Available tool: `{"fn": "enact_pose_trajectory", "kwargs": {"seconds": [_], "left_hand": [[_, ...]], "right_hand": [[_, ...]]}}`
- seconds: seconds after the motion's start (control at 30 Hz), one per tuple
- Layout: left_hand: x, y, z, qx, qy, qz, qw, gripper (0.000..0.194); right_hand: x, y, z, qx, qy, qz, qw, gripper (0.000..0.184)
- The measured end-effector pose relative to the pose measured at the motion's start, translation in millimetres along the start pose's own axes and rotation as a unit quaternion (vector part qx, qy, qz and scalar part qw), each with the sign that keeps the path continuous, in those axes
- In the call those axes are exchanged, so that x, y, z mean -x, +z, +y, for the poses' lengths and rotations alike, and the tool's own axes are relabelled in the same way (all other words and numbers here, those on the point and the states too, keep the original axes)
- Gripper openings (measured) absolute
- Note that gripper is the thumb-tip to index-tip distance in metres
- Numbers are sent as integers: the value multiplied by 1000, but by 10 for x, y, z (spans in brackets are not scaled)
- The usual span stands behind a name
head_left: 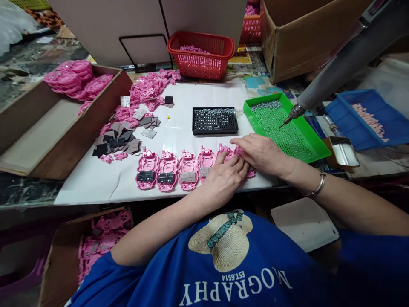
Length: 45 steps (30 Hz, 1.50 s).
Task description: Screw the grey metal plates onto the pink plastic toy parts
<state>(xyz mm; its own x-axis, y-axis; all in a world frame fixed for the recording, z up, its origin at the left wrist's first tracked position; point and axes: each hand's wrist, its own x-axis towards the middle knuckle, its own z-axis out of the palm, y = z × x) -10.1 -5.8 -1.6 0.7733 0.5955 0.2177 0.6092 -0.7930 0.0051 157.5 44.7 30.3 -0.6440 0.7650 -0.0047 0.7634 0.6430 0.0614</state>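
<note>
Several pink plastic casings (167, 164) stand in a row along the table's front edge, the left ones with dark or grey plates fitted in their lower halves. At the right end of the row, my left hand (225, 177) lies over the casings with its fingers bent down onto one, covering much of it. Close against it, my right hand (262, 152) has its fingers curled over a pink casing (238, 150) there. The fingertips of both hands meet, and what lies beneath them is mostly hidden.
Behind the row sits a black screw tray (214, 132); a green tray of screws (315, 149) lies right, below a hanging screwdriver (298, 108). Loose plates (119, 140) and pink parts (150, 89) lie left, near a wooden box (47, 155). A red basket (201, 64) stands behind.
</note>
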Motion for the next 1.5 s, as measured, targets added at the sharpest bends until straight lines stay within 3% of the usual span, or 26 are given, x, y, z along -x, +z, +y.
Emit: {"fn": "enact_pose_trajectory", "kwargs": {"seconds": [0.13, 0.33, 0.5, 0.73, 1.07, 1.27, 1.43, 1.5], "left_hand": [[0, 6, 6, -1, -6, -8, 1000, 36], [14, 17, 9, -10, -1, 0, 1000, 39], [26, 57, 14, -10, -3, 6, 1000, 39], [34, 64, 13, -4, -5, 17, 1000, 39], [31, 49, 18, -10, 1, -2, 1000, 39], [12, 1, 47, -16, 3, -16, 1000, 40], [20, 19, 39, -12, 2, -11, 1000, 42], [35, 24, 29, -9, 1, -4, 1000, 41]], "right_hand": [[50, 29, 21, 26, 64, 18, 997, 28], [-8, 26, 38, 17, 38, -10, 999, 23], [-3, 81, 78, -25, 52, 15, 998, 21], [19, 33, 87, -13, 64, -12, 998, 28], [13, 64, 114, -65, 23, 24, 997, 26], [-30, 62, 156, -57, 1, 11, 998, 27], [5, 25, 55, -39, 30, -9, 999, 26], [92, -70, -11, -25, 40, 11, 999, 29]]}}
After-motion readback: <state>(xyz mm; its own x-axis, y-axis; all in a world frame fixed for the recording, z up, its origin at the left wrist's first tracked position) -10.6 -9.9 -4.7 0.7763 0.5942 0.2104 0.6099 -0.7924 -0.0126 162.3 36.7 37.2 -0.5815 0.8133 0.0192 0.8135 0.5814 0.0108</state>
